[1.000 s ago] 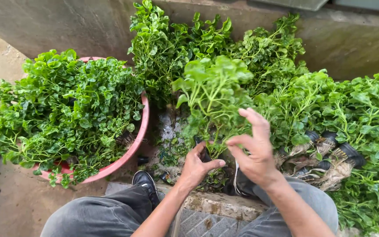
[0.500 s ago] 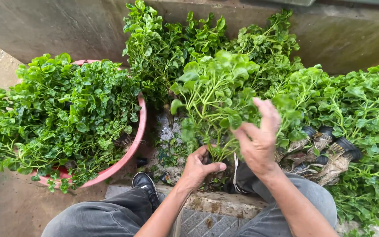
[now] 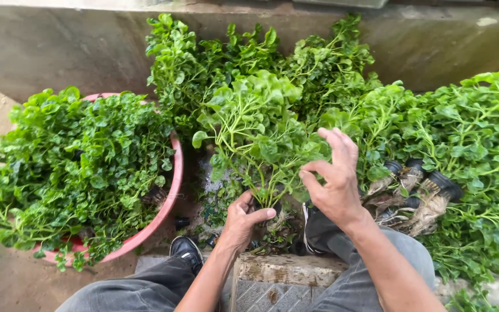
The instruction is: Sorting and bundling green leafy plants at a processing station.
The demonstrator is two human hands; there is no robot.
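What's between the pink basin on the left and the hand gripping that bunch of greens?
In the head view, between the pink basin and the left hand holding the bunch of greens lies wet ground with leaf scraps and a black shoe.

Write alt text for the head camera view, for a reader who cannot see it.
A person's left hand grips a bunch of leafy green stems near its roots while the right hand picks at the leaves with spread fingers. A pink basin heaped with greens sits to the left; more rooted bunches lie to the right.

greens (image 3: 255, 133): bright green | basin (image 3: 175, 173): pink | trousers (image 3: 145, 289): grey | shoe (image 3: 186, 248): black | wall (image 3: 59, 52): grey-brown
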